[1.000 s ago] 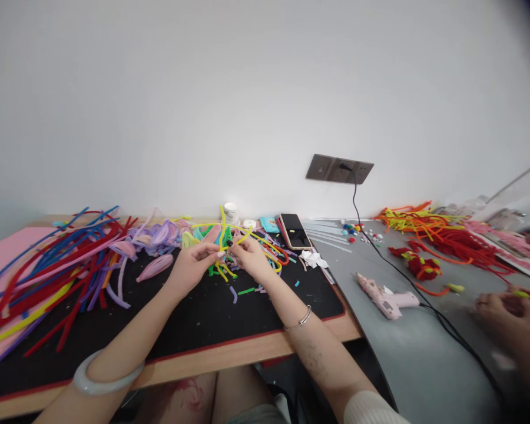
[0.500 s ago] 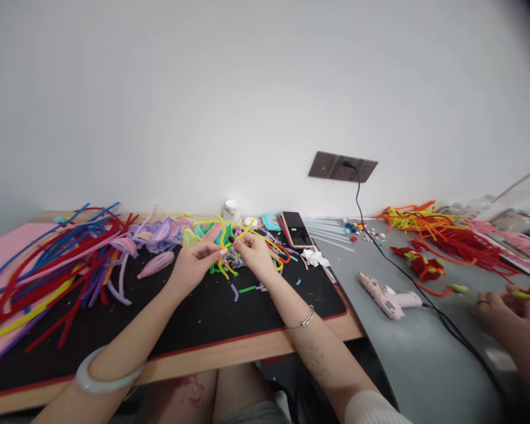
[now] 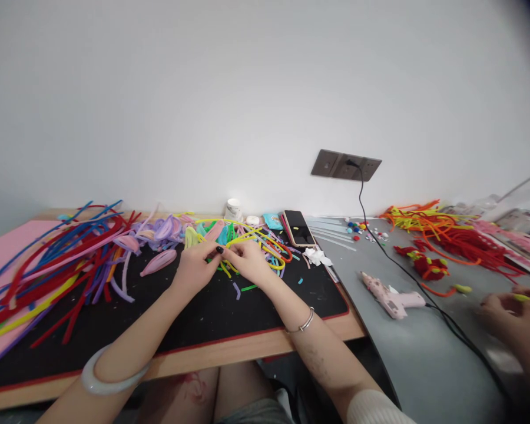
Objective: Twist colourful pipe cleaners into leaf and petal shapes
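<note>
My left hand [image 3: 196, 264] and my right hand [image 3: 246, 259] meet above the black mat [image 3: 194, 324], fingertips together. Both are closed in a pinch. A yellow pipe cleaner [image 3: 246, 237] runs from between the fingers of my right hand, up and to the right. What my left fingertips grip is too small and covered to make out. Just behind the hands is a heap of green, pink and yellow pipe cleaners [image 3: 209, 231]. Short purple and green offcuts [image 3: 237, 290] lie in front of my right hand.
Long red and blue pipe cleaners [image 3: 70, 259] spread at left. Behind are a cup [image 3: 234, 209] and phone [image 3: 298, 228]. On the grey table [image 3: 406, 365] at right lie a corded glue gun [image 3: 391, 296] and red pipe cleaners [image 3: 477, 250]. Another person's hands [image 3: 512, 321] work at the right edge.
My hands have come together; the fingertips that were slightly apart now meet. The yellow pipe cleaner is lower and flatter. The view has shifted a little.
</note>
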Demonstrator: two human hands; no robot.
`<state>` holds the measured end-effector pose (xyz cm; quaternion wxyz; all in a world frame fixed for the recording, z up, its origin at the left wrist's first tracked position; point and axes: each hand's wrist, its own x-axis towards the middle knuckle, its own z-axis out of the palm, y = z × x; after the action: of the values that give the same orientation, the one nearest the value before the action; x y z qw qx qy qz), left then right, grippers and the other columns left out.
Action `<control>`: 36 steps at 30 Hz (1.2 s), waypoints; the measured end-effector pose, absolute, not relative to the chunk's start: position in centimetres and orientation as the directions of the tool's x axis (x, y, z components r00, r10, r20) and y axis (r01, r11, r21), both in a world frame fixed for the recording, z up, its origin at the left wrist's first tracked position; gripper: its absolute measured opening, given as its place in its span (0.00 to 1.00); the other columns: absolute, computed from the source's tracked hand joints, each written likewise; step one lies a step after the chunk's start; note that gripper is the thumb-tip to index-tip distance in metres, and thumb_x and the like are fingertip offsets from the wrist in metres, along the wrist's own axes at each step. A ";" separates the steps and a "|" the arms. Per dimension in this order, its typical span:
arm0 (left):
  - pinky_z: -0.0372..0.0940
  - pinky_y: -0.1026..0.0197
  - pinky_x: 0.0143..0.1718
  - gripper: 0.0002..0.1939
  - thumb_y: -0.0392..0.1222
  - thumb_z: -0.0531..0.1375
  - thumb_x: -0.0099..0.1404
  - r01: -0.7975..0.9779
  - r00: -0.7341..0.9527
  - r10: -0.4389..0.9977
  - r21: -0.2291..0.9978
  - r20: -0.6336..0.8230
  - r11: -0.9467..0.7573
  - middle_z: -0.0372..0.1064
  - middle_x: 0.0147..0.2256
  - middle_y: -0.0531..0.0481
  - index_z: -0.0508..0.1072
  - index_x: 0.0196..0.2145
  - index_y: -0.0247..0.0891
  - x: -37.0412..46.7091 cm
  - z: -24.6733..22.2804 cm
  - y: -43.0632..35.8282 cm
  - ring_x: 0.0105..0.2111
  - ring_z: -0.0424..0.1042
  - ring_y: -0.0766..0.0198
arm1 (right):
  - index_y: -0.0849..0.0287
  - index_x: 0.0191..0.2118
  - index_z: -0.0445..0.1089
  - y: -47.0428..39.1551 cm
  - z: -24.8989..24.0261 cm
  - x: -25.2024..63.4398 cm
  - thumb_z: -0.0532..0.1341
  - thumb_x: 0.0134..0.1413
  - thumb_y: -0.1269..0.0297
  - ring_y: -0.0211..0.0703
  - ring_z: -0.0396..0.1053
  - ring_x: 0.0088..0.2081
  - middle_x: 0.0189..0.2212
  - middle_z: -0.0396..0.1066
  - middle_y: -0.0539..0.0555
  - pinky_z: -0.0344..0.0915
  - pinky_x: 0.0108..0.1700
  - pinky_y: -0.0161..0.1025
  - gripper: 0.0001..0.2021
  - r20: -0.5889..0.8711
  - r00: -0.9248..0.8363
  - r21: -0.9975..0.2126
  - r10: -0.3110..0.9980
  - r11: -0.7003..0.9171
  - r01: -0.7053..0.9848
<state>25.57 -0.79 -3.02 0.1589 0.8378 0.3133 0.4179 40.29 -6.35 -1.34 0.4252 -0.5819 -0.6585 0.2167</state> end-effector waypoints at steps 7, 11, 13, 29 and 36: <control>0.65 0.61 0.34 0.14 0.42 0.51 0.66 0.355 0.545 0.535 0.400 0.646 -0.845 0.73 0.28 0.47 0.73 0.27 0.38 25.5 -3.3 -1.0 0.30 0.72 0.61 | 0.58 0.19 0.53 -6.4 -1.7 40.2 0.51 0.58 0.53 0.34 0.53 0.23 0.18 0.53 0.46 0.50 0.26 0.34 0.20 0.320 0.098 -0.845 0.942 0.238 0.479; 0.65 0.62 0.33 0.16 0.41 0.50 0.67 0.351 0.577 0.449 0.289 0.682 -0.891 0.73 0.27 0.47 0.73 0.27 0.38 25.6 -3.3 -1.1 0.29 0.71 0.63 | 0.58 0.19 0.55 -6.3 -1.6 40.0 0.53 0.55 0.57 0.34 0.54 0.24 0.19 0.54 0.46 0.51 0.28 0.33 0.17 0.277 0.164 -0.882 0.947 0.182 0.435; 0.65 0.62 0.32 0.16 0.40 0.50 0.68 0.348 0.591 0.415 0.245 0.692 -0.905 0.72 0.27 0.47 0.74 0.29 0.37 25.6 -3.3 -1.1 0.28 0.71 0.63 | 0.58 0.18 0.54 -6.3 -1.4 40.0 0.54 0.53 0.58 0.34 0.53 0.23 0.18 0.53 0.45 0.50 0.27 0.33 0.16 0.245 0.189 -0.904 0.951 0.154 0.399; 0.68 0.57 0.37 0.16 0.42 0.50 0.68 0.335 0.595 0.415 0.257 0.688 -0.906 0.76 0.32 0.42 0.77 0.35 0.38 25.5 -3.5 -1.2 0.33 0.74 0.58 | 0.55 0.22 0.48 -6.4 -1.5 40.3 0.54 0.50 0.61 0.29 0.38 0.15 0.14 0.42 0.40 0.38 0.17 0.31 0.13 -0.084 0.078 -0.995 0.993 -0.080 -0.054; 0.68 0.56 0.38 0.15 0.44 0.52 0.67 0.295 0.586 0.451 0.341 0.673 -0.892 0.77 0.33 0.44 0.77 0.34 0.38 25.7 -3.7 -1.3 0.33 0.74 0.58 | 0.57 0.20 0.51 -5.9 -2.1 41.0 0.54 0.49 0.62 0.30 0.45 0.16 0.14 0.46 0.41 0.43 0.20 0.32 0.13 0.056 0.151 -0.981 0.987 0.026 0.194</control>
<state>25.74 -1.26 -3.67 0.0967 0.8853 0.2109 0.4030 41.03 -5.92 -2.10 0.4973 -0.5728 -0.5154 0.3987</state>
